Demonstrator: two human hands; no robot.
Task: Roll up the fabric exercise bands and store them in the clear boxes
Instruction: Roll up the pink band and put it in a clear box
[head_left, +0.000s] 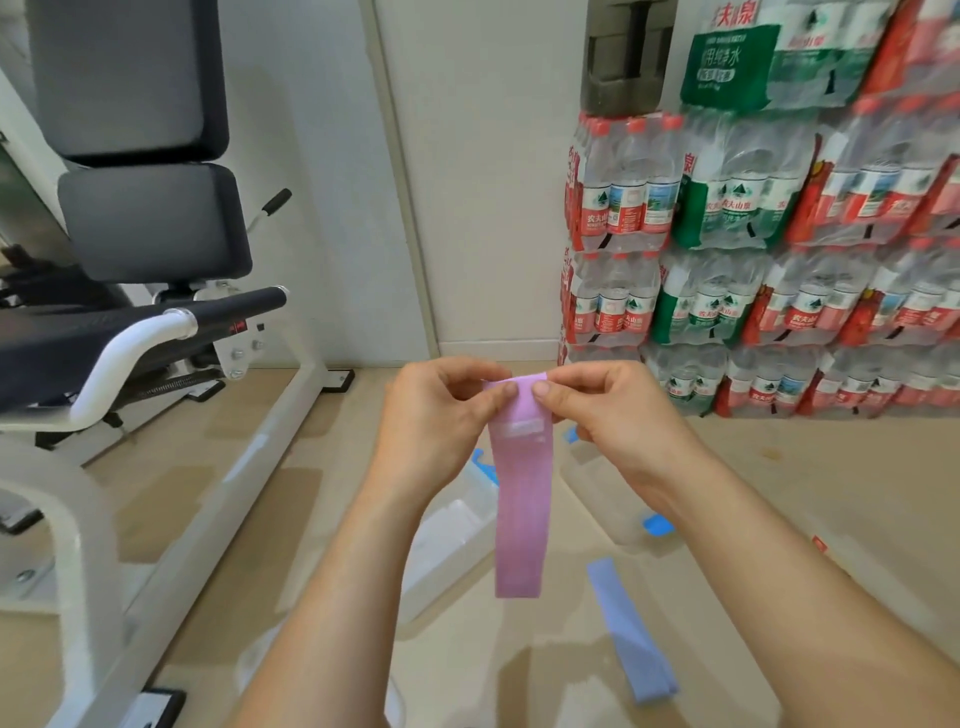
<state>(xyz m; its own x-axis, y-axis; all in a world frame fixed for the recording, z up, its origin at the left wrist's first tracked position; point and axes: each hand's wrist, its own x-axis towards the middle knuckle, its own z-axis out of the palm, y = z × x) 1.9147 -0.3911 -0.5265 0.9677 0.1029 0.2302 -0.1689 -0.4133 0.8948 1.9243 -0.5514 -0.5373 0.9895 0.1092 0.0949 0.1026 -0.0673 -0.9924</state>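
A pink fabric band (521, 514) hangs straight down in mid-air in front of me, with a white label near its top. My left hand (441, 410) and my right hand (605, 410) both pinch its top edge, thumbs facing each other. A blue-purple band (631, 631) lies flat on the floor at lower right. Below the hands, one clear box (452, 540) with a blue latch sits on the floor behind the pink band. A second clear box (608, 493) with blue latches sits under my right wrist.
A white-framed exercise machine with black pads (150, 218) fills the left side, its base rail (228, 499) running along the floor. Stacked packs of bottled water (753, 249) line the right wall. A small red object (820, 544) lies by my right forearm.
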